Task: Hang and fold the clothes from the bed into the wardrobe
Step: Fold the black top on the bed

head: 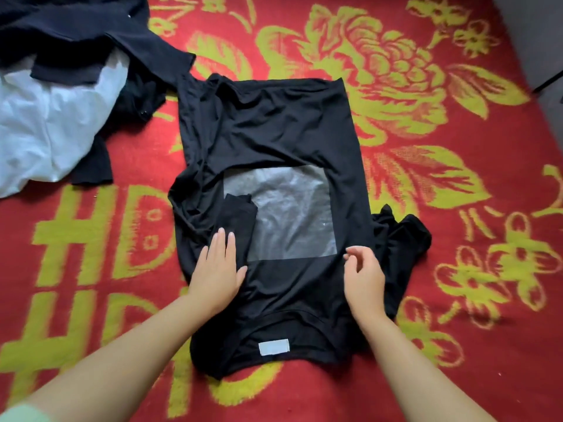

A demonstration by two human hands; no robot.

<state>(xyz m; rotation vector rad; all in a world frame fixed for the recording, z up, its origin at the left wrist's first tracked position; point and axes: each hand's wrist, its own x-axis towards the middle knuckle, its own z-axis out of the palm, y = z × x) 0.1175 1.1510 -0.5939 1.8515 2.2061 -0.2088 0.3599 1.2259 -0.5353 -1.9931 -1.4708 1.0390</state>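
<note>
The black T-shirt [274, 141] lies spread on the bed in front of me, collar nearest me and hem farthest away. I see it inside out: a white label [273, 348] sits at the neckline, and a grey, slightly shiny square [292, 214], the back of a print, shows in the middle of the chest. The fabric is thin, soft and rumpled, with shallow creases across the upper part. Its left sleeve [239, 213] is folded inward over the edge of the grey square; its right sleeve [405, 239] sticks out crumpled onto the blanket.

My left hand [217, 269] rests flat on the shirt beside the folded sleeve, fingers straight and together, gripping nothing. My right hand [364, 275] is over the shirt's right side, near the lower right corner of the square, fingers loosely curled; I cannot tell whether it pinches the cloth.

The blanket [426, 345] is fuzzy red with large yellow-green flowers and block letters. Open blanket lies to the right of the shirt and beyond its hem. At the far left, close to the shirt's hem corner, sits a heap of dark clothes [76, 28] over a pale, smooth white garment [45, 126]. A grey surface [536, 35] borders the bed at the upper right.
</note>
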